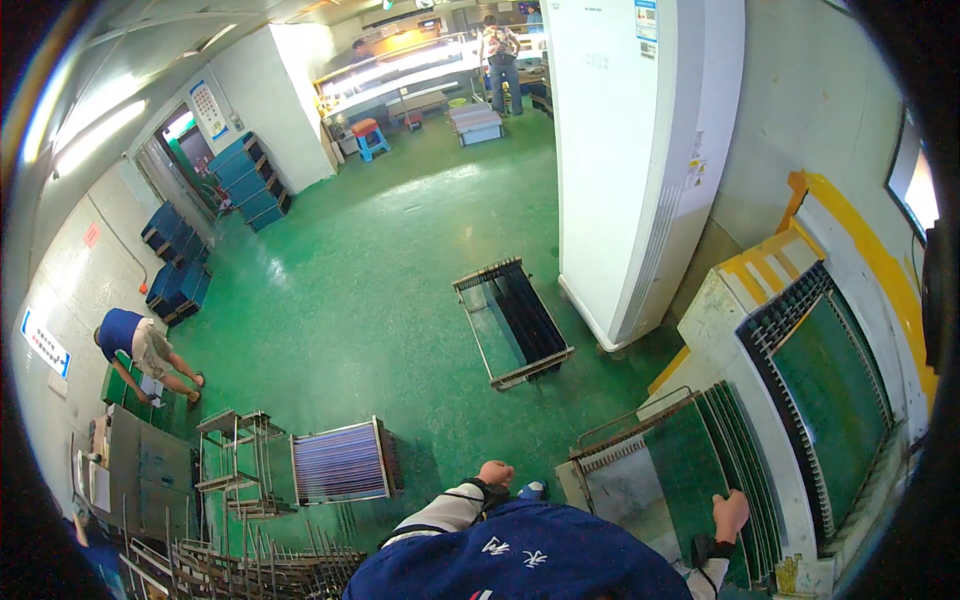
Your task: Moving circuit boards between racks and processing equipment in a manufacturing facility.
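The green panel (690,470) is being touched at its lower edge by the right hand (729,514), fingers laid over it; it stands on edge in the rack (610,450), long axis running away. The left hand (494,473) is being kept clenched, empty, well apart.

Scene bright overall. Ceiling tube lights (95,120) at far left blow out to white; the lit far work area (400,65) is also overexposed. Soft glare patches on the glossy green floor (380,280). Shadows faint and short. Strong fisheye bending toward the rim, black vignette at the corners. Far detail soft; near centre reasonably sharp.
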Action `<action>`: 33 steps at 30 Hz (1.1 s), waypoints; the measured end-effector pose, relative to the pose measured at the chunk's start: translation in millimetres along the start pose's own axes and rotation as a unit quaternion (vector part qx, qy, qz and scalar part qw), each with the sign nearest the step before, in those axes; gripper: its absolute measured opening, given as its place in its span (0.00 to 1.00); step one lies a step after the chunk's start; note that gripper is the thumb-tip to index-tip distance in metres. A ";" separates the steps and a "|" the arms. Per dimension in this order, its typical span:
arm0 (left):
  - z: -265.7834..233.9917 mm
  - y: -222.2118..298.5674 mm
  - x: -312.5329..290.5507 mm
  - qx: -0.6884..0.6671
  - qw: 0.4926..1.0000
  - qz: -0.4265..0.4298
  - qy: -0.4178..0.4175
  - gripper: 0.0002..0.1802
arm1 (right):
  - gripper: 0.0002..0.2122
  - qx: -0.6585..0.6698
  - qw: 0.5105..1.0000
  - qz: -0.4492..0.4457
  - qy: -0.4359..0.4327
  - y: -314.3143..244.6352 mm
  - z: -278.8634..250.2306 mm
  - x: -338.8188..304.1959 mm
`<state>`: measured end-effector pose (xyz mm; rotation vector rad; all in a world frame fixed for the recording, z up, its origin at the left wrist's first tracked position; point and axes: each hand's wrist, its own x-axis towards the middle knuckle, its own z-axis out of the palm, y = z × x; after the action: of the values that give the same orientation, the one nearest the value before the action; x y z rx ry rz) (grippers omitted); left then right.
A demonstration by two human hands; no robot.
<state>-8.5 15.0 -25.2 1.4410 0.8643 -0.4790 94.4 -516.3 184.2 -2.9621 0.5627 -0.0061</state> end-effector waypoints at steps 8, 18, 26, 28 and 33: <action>3.0 3.6 -6.7 -0.101 0.995 -0.013 -0.019 0.07 | 0.21 0.003 1.000 0.004 -0.012 -4.9 -6.8 -1.3; 5.5 7.2 -7.7 -0.106 0.994 -0.008 -0.026 0.07 | 0.22 -0.021 0.999 0.018 -0.018 0.4 1.4 2.9; 3.1 2.5 -0.5 -0.024 1.000 -0.014 0.002 0.09 | 0.22 -0.011 0.999 0.018 -0.026 -3.2 -2.1 2.7; 7.6 8.3 -3.3 -0.015 1.000 -0.016 0.001 0.09 | 0.22 -0.016 0.999 0.022 -0.021 -2.4 -5.3 0.9; -2.0 -0.2 4.8 -0.026 1.000 -0.010 -0.014 0.09 | 0.22 -0.022 0.999 0.018 -0.018 -10.2 -8.0 1.7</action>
<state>-6.0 17.9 -28.8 1.3756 0.8629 -0.4866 99.5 -508.6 193.4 -2.9873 0.6197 0.0636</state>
